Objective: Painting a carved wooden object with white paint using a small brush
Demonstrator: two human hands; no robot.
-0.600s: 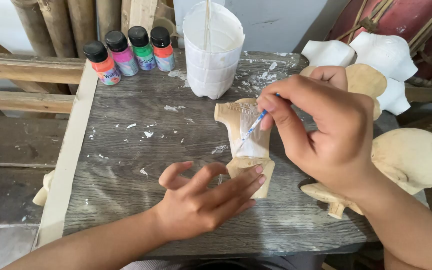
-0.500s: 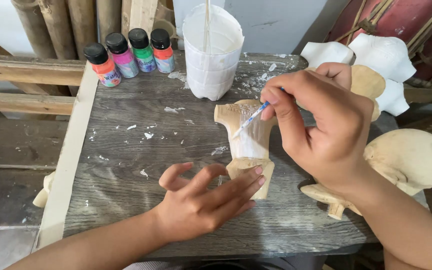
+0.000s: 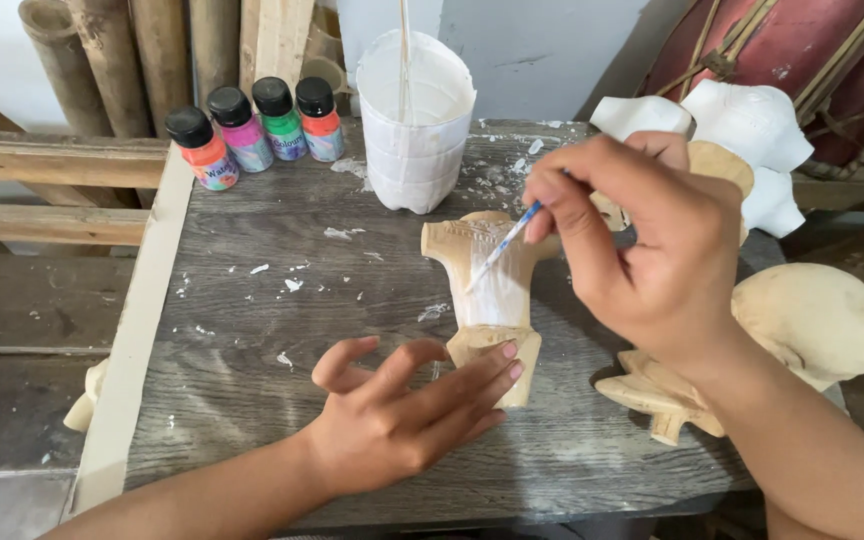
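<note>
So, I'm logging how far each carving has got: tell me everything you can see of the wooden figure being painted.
The wooden figure is a pale, unfinished carving lying flat on the grey tabletop, with a wider top, stubby arm-like sides and a flared base. White paint covers much of its middle; the top and base are bare wood. The left hand presses fingertips on the base. The right hand holds a thin brush with its tip on the painted area.

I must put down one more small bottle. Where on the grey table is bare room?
Bare room lies on the table between the paint bottles, the left hand and the wooden figure. It is crowded on the right, where the right hand, carvings and white cup stand.
</note>
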